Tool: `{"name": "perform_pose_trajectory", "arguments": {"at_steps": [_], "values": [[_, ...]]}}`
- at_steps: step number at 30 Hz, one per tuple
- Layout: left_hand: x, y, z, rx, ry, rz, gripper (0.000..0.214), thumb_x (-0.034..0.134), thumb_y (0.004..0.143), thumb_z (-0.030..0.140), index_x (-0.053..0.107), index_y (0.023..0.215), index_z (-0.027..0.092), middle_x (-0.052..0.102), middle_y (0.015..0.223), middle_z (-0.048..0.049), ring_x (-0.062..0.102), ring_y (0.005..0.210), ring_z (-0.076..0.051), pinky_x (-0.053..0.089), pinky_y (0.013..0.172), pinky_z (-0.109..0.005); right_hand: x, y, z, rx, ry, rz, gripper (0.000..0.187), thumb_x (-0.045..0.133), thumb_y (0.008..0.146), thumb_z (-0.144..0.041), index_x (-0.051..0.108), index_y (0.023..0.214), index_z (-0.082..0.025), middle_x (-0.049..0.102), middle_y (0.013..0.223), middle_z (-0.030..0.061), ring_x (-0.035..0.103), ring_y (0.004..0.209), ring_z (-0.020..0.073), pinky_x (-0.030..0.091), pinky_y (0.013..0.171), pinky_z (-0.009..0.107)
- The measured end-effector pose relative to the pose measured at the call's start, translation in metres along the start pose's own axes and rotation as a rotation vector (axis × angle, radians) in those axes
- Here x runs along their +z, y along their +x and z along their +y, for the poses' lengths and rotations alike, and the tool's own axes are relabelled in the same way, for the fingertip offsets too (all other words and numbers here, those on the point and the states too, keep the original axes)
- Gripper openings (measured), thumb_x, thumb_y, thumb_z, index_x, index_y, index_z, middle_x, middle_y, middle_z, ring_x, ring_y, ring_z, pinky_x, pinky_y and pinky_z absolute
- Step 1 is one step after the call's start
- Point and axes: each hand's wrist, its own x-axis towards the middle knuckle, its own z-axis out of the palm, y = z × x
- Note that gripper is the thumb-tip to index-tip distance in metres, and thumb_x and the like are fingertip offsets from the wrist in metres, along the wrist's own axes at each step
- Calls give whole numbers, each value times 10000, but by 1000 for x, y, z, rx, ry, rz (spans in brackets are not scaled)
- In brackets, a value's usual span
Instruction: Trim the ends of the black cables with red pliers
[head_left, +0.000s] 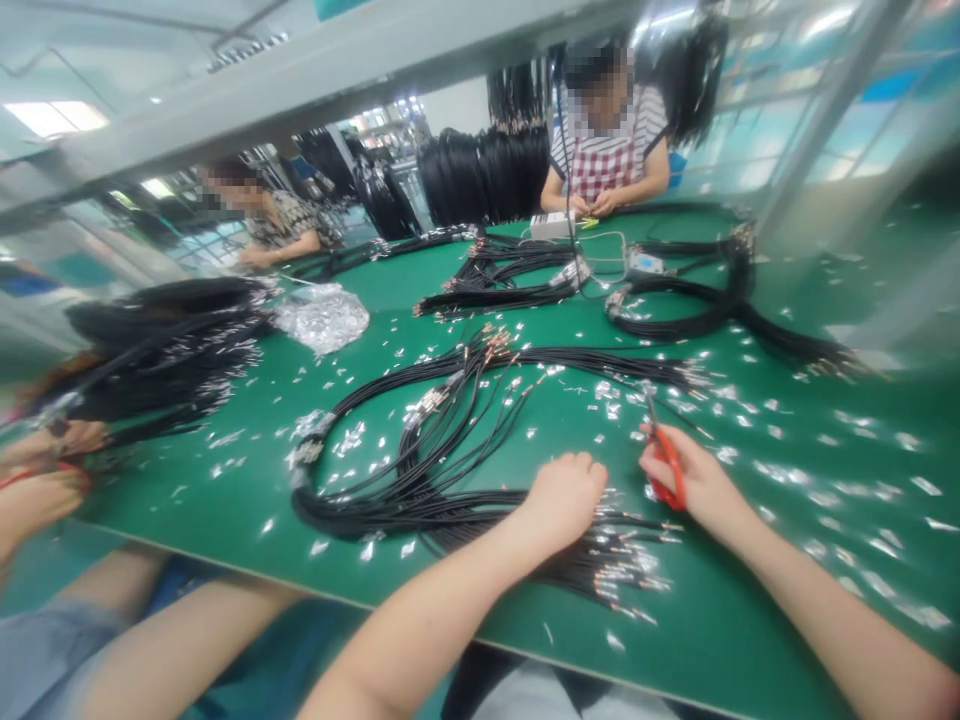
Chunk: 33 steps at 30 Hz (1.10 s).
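Curled over the end part of a bundle of black cables (480,510), my left hand (566,500) has its fingers closed, their tips partly hidden. Beyond that hand, the cable ends (622,570) fan out with silvery and copper-coloured tips. A pair of scissors (667,470) with red handles is in my right hand (697,478), a short way to the right of the left one. Its blades point away from me, and no cable shows between them. The bundle bends back in a loop on the green table (247,500), with wrapped silvery parts at the bend.
Small silvery scraps (832,490) lie scattered over the table. A clear bag of silvery pieces (322,318) lies at the back left, near a heap of black cables (165,340). A co-worker's hands (52,470) hold red-handled scissors at far left. Two people sit opposite.
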Motion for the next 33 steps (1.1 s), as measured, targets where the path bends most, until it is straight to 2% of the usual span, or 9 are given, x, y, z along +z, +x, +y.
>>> {"name": "perform_pose_trajectory", "arguments": {"at_steps": [4, 7, 10, 14, 18, 22, 27, 29, 33], "values": [[-9, -8, -14, -126, -374, 243, 188, 339, 881, 250, 505, 829, 181, 558, 790, -35, 511, 725, -150, 412, 676, -280, -1, 0, -4, -17, -36, 16, 541, 605, 718, -470, 456, 1160, -196, 513, 638, -33, 481, 489, 116, 429, 467, 260], [-13, -13, -26, -266, -872, 482, 159, 379, 866, 298, 487, 821, 190, 500, 673, 14, 460, 605, -104, 380, 592, -235, 5, 6, -23, -26, -55, -26, 583, 618, 703, -467, 473, 1204, -205, 523, 589, -36, 473, 471, 122, 417, 446, 259], [-15, -13, -36, -356, -1370, 568, 139, 528, 775, 294, 476, 833, 180, 477, 632, 36, 417, 518, -74, 328, 489, -205, 24, 20, -49, -161, -62, -40, 507, 654, 685, -414, 532, 1137, -219, 582, 688, -1, 542, 594, 150, 470, 584, 294], [-15, -11, -44, -422, -1749, 569, 210, 638, 678, 292, 489, 742, 158, 492, 549, 41, 396, 432, -59, 290, 428, -200, 60, 43, -74, -259, 35, -60, 440, 671, 667, -373, 531, 1056, -223, 628, 830, 42, 592, 761, 191, 481, 706, 342], [-16, -12, -50, -393, -1879, 532, 209, 664, 655, 278, 512, 689, 137, 497, 513, 33, 410, 410, -58, 288, 415, -202, 89, 58, -80, -227, 127, -132, 407, 658, 678, -339, 503, 1031, -209, 605, 691, 2, 571, 619, 152, 480, 623, 315], [-16, -14, -54, -424, -1979, 447, 224, 662, 656, 294, 524, 670, 120, 517, 557, 6, 415, 409, -50, 234, 392, -191, 96, 62, -82, -231, 89, -148, 305, 651, 677, -309, 525, 934, -204, 587, 659, -11, 543, 578, 126, 472, 596, 284], [-17, -16, -63, -333, -2248, 171, 235, 656, 652, 282, 494, 645, 111, 406, 516, 42, 278, 351, -6, 96, 383, -184, 96, 67, -85, -260, 36, -251, 256, 655, 682, -322, 553, 888, -210, 616, 734, 14, 575, 643, 142, 492, 630, 293], [-19, -17, -65, -305, -2316, 118, 244, 655, 653, 281, 473, 638, 118, 361, 501, 59, 234, 342, 1, 76, 382, -187, 98, 67, -82, -232, 80, -303, 263, 657, 688, -338, 552, 894, -212, 611, 736, 11, 581, 626, 139, 499, 620, 295], [-22, -17, -63, -345, -2244, 300, 252, 642, 681, 310, 477, 645, 124, 392, 523, 44, 313, 375, -24, 158, 384, -190, 101, 66, -73, -148, 266, -283, 293, 656, 705, -322, 522, 943, -215, 610, 752, 11, 594, 621, 135, 505, 617, 294]]}}
